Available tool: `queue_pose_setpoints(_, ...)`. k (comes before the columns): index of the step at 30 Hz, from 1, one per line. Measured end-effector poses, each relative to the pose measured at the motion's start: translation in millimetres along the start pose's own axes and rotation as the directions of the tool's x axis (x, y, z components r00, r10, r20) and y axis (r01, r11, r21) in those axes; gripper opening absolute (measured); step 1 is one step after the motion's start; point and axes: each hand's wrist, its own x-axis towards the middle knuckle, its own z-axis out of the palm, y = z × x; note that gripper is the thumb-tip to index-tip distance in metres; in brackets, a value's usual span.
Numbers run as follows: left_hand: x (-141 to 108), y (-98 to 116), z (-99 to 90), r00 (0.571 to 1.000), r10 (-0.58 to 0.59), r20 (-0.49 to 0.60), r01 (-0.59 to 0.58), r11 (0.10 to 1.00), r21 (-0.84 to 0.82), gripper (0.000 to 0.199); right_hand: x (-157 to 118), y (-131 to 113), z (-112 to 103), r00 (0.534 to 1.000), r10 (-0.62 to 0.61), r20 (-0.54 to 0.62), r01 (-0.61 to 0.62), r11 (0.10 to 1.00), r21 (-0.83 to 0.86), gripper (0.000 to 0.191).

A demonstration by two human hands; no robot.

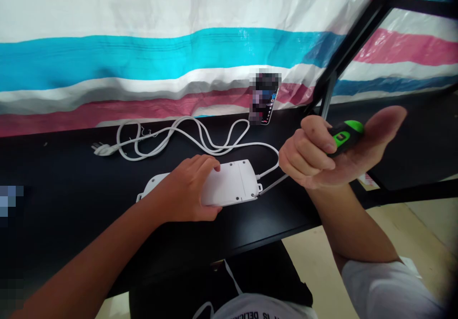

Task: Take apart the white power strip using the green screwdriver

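Observation:
On the black table lies a white power strip (229,183), its underside up, with several dark screw holes near its edges. My left hand (193,187) is closed over its middle, thumb on the near edge and fingers across the top. My right hand (315,154) grips the black and green handle of a screwdriver (341,138), with the thumb stretched out to the right. The metal shaft slants down to the left, and its tip meets the strip's near right corner. A white cord (265,144) leaves the strip's right end.
Behind the strip the cord lies in loose loops, ending at a plug (102,149) on the left. A phone (265,99) leans upright against the striped plastic sheet (161,54). Black metal framing (352,37) rises at the right, beyond my right hand.

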Motion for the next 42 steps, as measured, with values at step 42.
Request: queue_pose_setpoints(42,0,3,1.0,1.0,0.005,-0.003,-0.005,1.0,0.009,0.061,8,8,-26,0.998,-0.054,0.023,0.052,0.997,0.055,0.048)
